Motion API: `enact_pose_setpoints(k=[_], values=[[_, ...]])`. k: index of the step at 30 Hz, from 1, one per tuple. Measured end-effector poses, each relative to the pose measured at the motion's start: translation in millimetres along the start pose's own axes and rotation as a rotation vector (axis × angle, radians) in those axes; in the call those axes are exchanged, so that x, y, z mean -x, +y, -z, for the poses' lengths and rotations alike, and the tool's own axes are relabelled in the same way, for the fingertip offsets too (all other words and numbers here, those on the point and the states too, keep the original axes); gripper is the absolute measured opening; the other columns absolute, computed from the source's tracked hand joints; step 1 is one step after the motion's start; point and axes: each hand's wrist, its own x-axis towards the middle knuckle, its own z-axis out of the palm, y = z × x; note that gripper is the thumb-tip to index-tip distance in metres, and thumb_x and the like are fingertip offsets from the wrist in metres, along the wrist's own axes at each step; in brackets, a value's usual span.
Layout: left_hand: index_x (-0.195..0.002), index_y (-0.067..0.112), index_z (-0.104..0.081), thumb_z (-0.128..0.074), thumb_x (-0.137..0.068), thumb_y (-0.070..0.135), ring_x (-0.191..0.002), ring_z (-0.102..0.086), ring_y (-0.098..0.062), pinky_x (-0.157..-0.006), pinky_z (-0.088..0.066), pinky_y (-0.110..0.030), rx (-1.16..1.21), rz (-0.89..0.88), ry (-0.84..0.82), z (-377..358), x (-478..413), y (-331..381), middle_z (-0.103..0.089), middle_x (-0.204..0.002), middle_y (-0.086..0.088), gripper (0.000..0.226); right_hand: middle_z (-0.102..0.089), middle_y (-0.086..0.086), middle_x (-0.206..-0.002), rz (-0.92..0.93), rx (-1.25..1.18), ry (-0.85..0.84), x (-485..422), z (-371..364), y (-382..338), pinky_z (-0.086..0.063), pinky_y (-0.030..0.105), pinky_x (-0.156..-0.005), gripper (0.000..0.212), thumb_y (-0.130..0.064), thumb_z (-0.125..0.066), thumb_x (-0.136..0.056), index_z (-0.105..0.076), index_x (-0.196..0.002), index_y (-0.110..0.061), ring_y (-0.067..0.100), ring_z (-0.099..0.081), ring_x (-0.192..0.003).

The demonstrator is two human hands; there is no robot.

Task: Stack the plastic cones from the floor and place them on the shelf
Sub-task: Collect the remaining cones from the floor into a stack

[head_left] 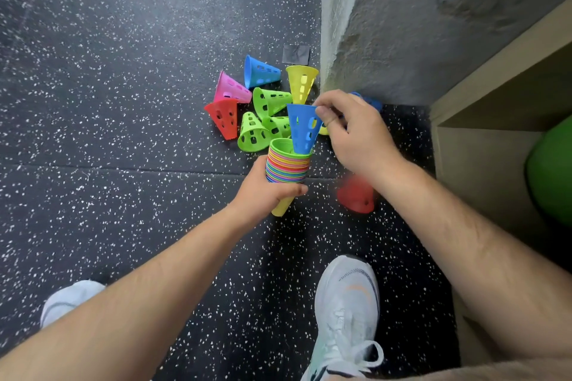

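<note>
Stacking step: L hand (266,192) grips cone stack (288,164) w/ fingers wrapped; R hand (356,136) pinches blue cone (301,128) by rim, tip entering stack. Next, probably: seat it, grab loose cones (263,108) on floor beyond hands.

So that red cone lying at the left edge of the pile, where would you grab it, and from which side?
Probably by its wide rim, at the far end of the red cone, pinched from above on its left, where the floor is bare; the pink cone and a green cone crowd its right. Held so, the narrow tip hangs free to drop into the stack.
</note>
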Motion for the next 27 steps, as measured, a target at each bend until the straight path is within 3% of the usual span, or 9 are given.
enact_pose_setpoints(k=[2,7,11,16,19,22,27], values=[[-0.117,0.015,-0.056,-0.092,-0.052,0.028,-0.085,-0.068,-0.011,-0.08,-0.057,-0.032,0.0,-0.009,-0.004,-4.8,1.4,0.9,-0.072,-0.103,-0.007,0.076,-0.058,-0.008,-0.092,-0.009,-0.025,-0.014,14.0,-3.2,0.4,-0.041,0.019,-0.075,0.013,-0.023,-0.056,-0.1,-0.068,-0.107,-0.022,-0.005,-0.049,-0.078],[-0.12,0.005,-0.059,-0.094,-0.055,0.027,-0.087,-0.07,-0.021,-0.084,-0.059,-0.047,-0.021,-0.015,-0.062,-16.9,4.3,-2.4,-0.072,-0.107,-0.021,0.077,-0.066,-0.006,-0.104,-0.15,-0.173,-0.174,55.8,-11.5,13.1,-0.055,0.042,-0.085,0.016,-0.04,-0.053,-0.098,-0.064,-0.108,-0.034,0.014,-0.065,-0.09],[-0.12,0.008,-0.061,-0.094,-0.054,0.032,-0.088,-0.07,-0.022,-0.084,-0.058,-0.047,-0.049,-0.004,-0.104,-29.0,11.8,-7.1,-0.072,-0.108,-0.019,0.078,-0.066,-0.012,-0.112,-0.22,-0.217,-0.103,80.0,1.9,29.6,-0.052,0.024,-0.093,0.018,-0.03,-0.053,-0.101,-0.062,-0.117,-0.027,0.004,-0.063,-0.103],[-0.11,0.015,-0.061,-0.093,-0.061,0.025,-0.084,-0.068,-0.016,-0.081,-0.057,-0.035,-0.074,0.003,-0.145,-46.5,25.1,-4.1,-0.072,-0.1,-0.012,0.06,-0.058,-0.004,-0.109,-0.331,0.088,0.209,117.2,20.1,75.9,-0.051,0.042,-0.093,0.019,-0.028,-0.06,-0.093,-0.061,-0.108,-0.017,0.019,-0.059,-0.1],[-0.111,0.016,-0.06,-0.092,-0.059,0.027,-0.08,-0.066,-0.008,-0.072,-0.053,-0.025,-0.083,-0.007,-0.173,-57.6,28.2,-0.8,-0.07,-0.096,-0.004,0.061,-0.059,0.006,-0.107,-0.447,0.243,0.312,144.1,21.0,89.9,-0.04,0.032,-0.09,0.024,-0.032,-0.069,-0.088,-0.061,-0.102,-0.013,0.027,-0.056,-0.098],[-0.116,0.017,-0.056,-0.092,-0.062,0.022,-0.082,-0.065,-0.007,-0.07,-0.051,-0.018,-0.095,0.007,-0.176,-66.8,32.4,0.4,-0.069,-0.101,-0.003,0.064,-0.058,0.011,-0.113,-0.49,0.364,0.351,159.0,17.5,97.7,-0.029,0.031,-0.094,0.029,-0.034,-0.072,-0.085,-0.061,-0.103,-0.013,0.033,-0.051,-0.108],[-0.112,0.021,-0.057,-0.091,-0.073,0.011,-0.081,-0.063,-0.005,-0.071,-0.049,-0.018,-0.154,0.003,-0.2,-77.8,35.7,0.9,-0.069,-0.098,0.002,0.052,-0.055,0.013,-0.122,-0.585,0.292,0.385,163.0,26.3,112.3,-0.02,0.019,-0.093,0.03,-0.023,-0.073,-0.086,-0.061,-0.111,-0.012,0.035,-0.049,-0.116]])
